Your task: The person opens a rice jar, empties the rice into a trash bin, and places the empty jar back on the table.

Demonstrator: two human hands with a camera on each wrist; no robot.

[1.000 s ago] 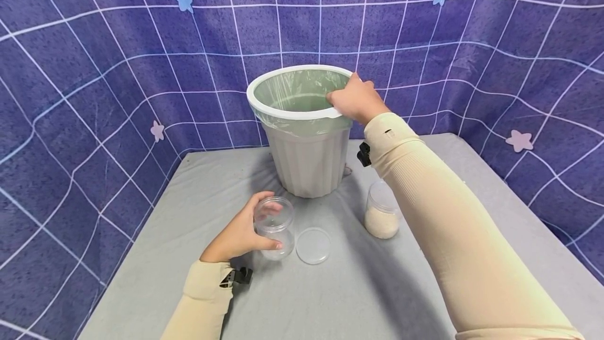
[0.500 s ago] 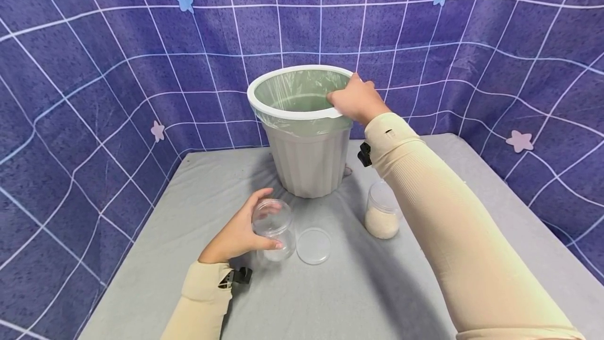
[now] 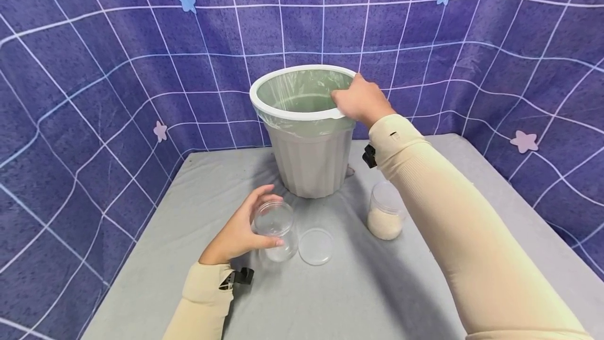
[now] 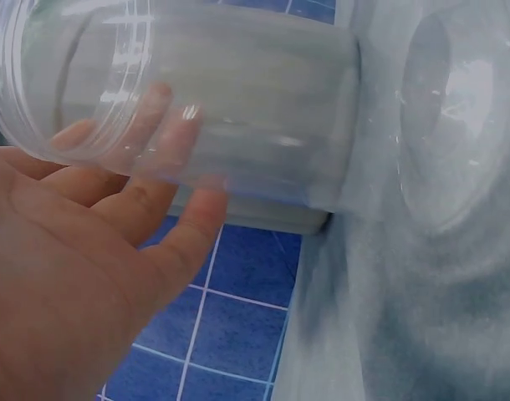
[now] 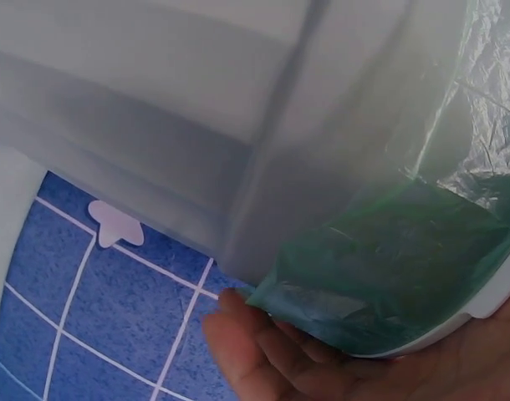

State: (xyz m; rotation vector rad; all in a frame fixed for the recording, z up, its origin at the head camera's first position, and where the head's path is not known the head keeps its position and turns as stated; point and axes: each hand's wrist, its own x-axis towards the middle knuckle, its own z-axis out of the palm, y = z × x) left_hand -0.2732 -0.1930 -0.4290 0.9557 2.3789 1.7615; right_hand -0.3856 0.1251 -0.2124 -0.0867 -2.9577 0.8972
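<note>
My left hand (image 3: 238, 235) curves loosely round a clear, open-topped plastic jar (image 3: 278, 224), thumb in front and fingers behind. Through its wall in the left wrist view, several fingers (image 4: 184, 134) show; the jar looks empty. Just right of the jar, a clear round lid (image 3: 316, 246) lies flat on the cloth. At the back stands a grey trash can (image 3: 311, 167) with a white rim and a clear liner (image 3: 302, 126). My right hand (image 3: 363, 101) grips the rim's right side, fingers outside against the liner in the right wrist view.
A second clear jar (image 3: 386, 219), partly filled with pale grains like rice, stands beneath my right forearm. The grey cloth-covered table (image 3: 325, 303) is backed by a blue gridded curtain (image 3: 212, 30) with stars.
The left fingers have spread slightly away from the jar's mouth, and the jar's rim sits a little lower. The right hand keeps its place on the trash can; the head view shifted slightly.
</note>
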